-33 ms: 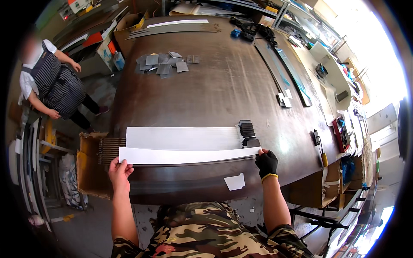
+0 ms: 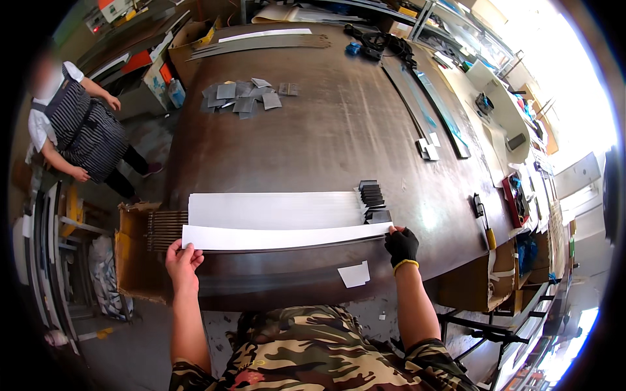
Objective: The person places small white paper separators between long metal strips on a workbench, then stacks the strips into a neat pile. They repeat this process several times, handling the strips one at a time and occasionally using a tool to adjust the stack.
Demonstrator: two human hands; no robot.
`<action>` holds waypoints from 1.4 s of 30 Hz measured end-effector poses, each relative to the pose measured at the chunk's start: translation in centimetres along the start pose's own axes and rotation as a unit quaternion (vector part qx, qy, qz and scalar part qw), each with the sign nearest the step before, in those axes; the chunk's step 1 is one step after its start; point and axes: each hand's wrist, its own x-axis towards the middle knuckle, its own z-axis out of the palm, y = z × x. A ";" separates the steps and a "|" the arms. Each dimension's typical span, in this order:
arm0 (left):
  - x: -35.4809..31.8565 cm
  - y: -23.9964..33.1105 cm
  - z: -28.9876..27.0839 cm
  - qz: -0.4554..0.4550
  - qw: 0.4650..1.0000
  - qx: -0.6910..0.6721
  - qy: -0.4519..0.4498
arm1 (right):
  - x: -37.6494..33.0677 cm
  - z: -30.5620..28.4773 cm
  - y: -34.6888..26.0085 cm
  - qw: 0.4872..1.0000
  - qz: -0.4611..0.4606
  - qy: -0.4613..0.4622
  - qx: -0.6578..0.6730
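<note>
My left hand [image 2: 183,260] is bare and pinches the left end of a long white strip [image 2: 287,238]. At the other end, my right hand [image 2: 402,245], in a black fingerless glove with a yellow cuff, grips the strip's corner. The strip bows slightly between them, over the near side of a row of overlapping white strips [image 2: 274,208] on the table. Dark end pieces [image 2: 373,195] fan out from that row's right side. Dark edges show under the held strip; what they belong to is mostly hidden. A white paper scrap [image 2: 353,274] lies nearer me.
Brown rods [image 2: 167,229] stick out over a cardboard box [image 2: 134,260] at the left. Small grey plates [image 2: 244,101] lie farther back on the brown table [image 2: 313,143]. A yellow-handled tool [image 2: 490,238] rests at the right edge. A person in a striped apron [image 2: 91,133] stands left.
The view has shifted slightly. The left end of the held strip, with my left hand, sits a little farther right against the row beneath. Both hands keep their grip.
</note>
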 end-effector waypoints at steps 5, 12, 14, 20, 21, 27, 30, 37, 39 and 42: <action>-1.0 -0.6 0.9 -0.004 1.000 0.002 0.025 | 0.7 0.0 1.4 0.994 0.000 0.065 -0.086; -1.2 -0.5 0.6 0.022 0.998 -0.011 0.066 | 0.4 -0.7 1.2 0.995 0.032 0.016 -0.090; -1.2 -0.4 0.4 0.027 0.997 -0.013 0.068 | 1.7 -1.8 2.7 0.987 -0.015 0.016 -0.158; -1.3 -0.2 0.3 0.036 0.997 -0.019 0.072 | 2.1 -2.5 3.9 0.952 -0.104 -0.016 -0.288; -1.3 -0.1 0.3 0.038 0.997 -0.019 0.071 | 1.9 -2.3 3.6 0.944 -0.111 -0.019 -0.309; -1.3 -0.1 0.4 0.039 0.997 -0.020 0.064 | 2.4 -2.6 4.0 0.919 -0.145 -0.018 -0.365; -1.3 -0.2 0.4 0.044 0.997 -0.022 0.061 | 1.9 -2.1 3.7 0.916 -0.148 -0.018 -0.373; -1.0 0.1 0.4 0.050 0.997 -0.022 0.050 | 1.0 -0.6 2.5 0.845 -0.185 0.058 -0.498; -1.3 0.8 0.8 0.052 0.997 -0.018 0.051 | 0.8 0.0 2.5 0.873 -0.155 0.078 -0.457; -1.2 1.6 0.7 0.067 0.996 -0.023 0.057 | 0.7 0.2 2.5 0.894 -0.135 0.089 -0.417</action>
